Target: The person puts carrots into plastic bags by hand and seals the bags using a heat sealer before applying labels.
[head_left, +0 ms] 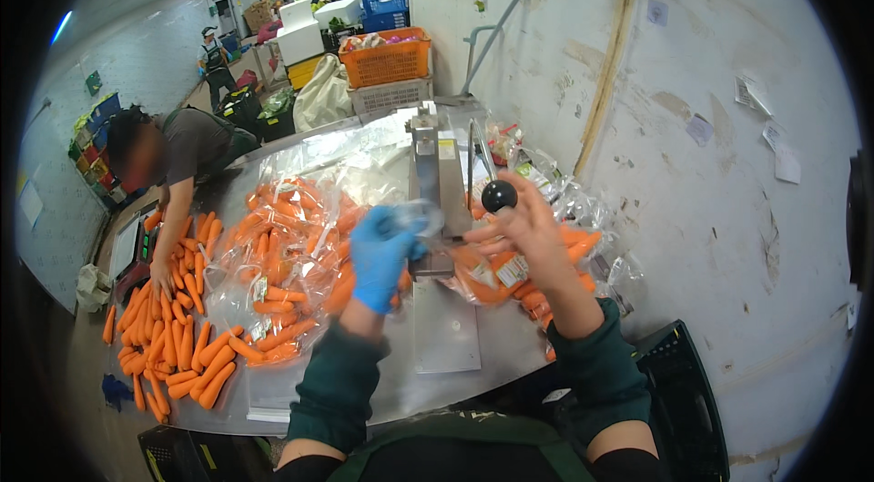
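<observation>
My left hand (375, 259), in a blue glove, is closed on the gathered clear plastic of a bag (424, 216), blurred by motion. It is just left of a metal bench press (425, 163), which looks like a bag sealer. My right hand (535, 236) is bare, its fingers apart, beside the black ball knob (499, 196) of the press's lever. Whether it touches the knob I cannot tell. Below its fingers lies a clear bag of carrots (487, 277) with a white label, at the right side of the press.
Bagged carrots (282, 227) and loose carrots (173, 336) cover the metal table's left. There a co-worker's hand (162, 274) reaches into the carrots beside a scale (137, 245). A wall (710, 209) bounds the right. Behind stands an orange crate (387, 59); a dark crate (683, 391) is at lower right.
</observation>
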Demonstrator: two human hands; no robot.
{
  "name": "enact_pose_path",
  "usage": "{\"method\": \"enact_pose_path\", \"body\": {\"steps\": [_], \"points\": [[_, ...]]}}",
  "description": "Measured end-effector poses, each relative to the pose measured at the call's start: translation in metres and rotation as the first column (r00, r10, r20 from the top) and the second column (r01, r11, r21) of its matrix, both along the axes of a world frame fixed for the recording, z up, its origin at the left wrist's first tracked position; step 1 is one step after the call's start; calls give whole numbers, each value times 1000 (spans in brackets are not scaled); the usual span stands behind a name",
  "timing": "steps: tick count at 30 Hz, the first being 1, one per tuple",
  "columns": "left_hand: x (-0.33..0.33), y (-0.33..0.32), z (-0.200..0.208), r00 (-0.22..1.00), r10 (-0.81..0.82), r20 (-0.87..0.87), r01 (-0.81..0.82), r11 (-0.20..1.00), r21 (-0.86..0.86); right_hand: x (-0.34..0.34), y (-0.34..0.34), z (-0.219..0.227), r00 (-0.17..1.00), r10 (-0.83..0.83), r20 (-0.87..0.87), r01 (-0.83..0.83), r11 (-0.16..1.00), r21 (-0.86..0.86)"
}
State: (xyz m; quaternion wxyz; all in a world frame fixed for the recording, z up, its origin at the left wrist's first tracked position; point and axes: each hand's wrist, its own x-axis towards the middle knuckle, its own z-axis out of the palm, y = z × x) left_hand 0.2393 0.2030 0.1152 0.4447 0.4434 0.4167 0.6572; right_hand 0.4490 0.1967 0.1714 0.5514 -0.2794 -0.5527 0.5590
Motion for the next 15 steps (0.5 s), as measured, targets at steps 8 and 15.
{"method": "enact_pose_path", "body": {"steps": [8, 15], "points": [[-24, -16, -56, 903, 123, 411, -85, 990, -109, 15, -19, -50, 742, 282, 608, -438, 891, 121], [-5, -7, -11, 994, 109, -31, -105, 989, 106, 45, -79, -121, 851, 300, 430, -319, 947, -28]]}}
